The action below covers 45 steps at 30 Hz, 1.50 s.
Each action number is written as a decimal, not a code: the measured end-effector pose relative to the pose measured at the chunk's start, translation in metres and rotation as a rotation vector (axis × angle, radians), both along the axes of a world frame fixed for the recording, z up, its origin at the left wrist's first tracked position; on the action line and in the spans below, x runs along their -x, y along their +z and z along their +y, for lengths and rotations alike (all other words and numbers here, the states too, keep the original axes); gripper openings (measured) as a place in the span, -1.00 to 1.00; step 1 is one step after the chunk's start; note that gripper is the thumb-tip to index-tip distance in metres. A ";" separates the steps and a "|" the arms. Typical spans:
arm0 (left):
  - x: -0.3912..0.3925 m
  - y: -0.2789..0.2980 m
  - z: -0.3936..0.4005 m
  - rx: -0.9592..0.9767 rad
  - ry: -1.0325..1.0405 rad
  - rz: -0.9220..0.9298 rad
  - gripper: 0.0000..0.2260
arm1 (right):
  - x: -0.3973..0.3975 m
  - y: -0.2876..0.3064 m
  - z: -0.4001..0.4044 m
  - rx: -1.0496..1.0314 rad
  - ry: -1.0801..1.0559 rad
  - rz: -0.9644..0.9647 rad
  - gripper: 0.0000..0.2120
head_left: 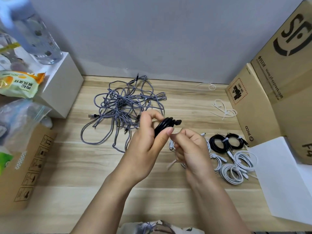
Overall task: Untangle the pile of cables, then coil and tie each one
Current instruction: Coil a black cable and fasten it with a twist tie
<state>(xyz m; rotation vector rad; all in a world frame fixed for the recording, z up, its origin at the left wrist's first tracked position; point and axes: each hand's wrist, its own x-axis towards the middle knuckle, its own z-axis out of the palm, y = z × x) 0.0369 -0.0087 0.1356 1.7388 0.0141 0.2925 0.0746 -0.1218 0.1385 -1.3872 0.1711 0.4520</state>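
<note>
My left hand [148, 141] grips a coiled black cable [164, 124] above the middle of the wooden table [84, 166]. My right hand [190, 147] is curled close beside it and pinches a thin white tie [171, 163], whose tail hangs below my fingers. A tangled pile of grey braided cables [121, 108] lies behind my hands. To the right lie two tied black coils [226, 142] and several tied white coils [236, 168]. One more white coil is partly hidden under my right hand.
Loose white ties [222, 108] lie at the back right. Cardboard boxes [270, 81] line the right side, with a white sheet [283, 174] in front. A white box [59, 88], a bottle [33, 31], bags and another cardboard box [25, 166] stand at the left.
</note>
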 end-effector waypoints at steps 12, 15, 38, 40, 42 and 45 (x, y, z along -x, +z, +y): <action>-0.002 -0.003 0.002 -0.088 -0.017 0.035 -0.86 | 0.002 0.005 0.000 -0.035 0.062 -0.140 -0.70; -0.002 -0.003 0.001 0.090 -0.059 0.082 -0.85 | 0.003 0.007 0.001 -0.125 0.085 -0.151 -0.75; -0.006 -0.009 0.014 0.080 0.077 0.215 -0.74 | 0.008 0.009 -0.008 -0.253 0.425 -0.189 -0.91; -0.007 -0.011 0.014 0.195 0.026 0.224 -0.71 | 0.008 0.012 -0.010 -0.378 0.472 -0.194 -0.78; -0.007 -0.012 0.013 0.261 0.006 0.226 -0.73 | 0.008 0.016 -0.010 -0.417 0.464 -0.221 -0.60; -0.007 -0.010 0.010 0.287 0.025 0.253 -0.69 | 0.012 0.017 -0.006 -0.319 0.382 -0.338 -0.68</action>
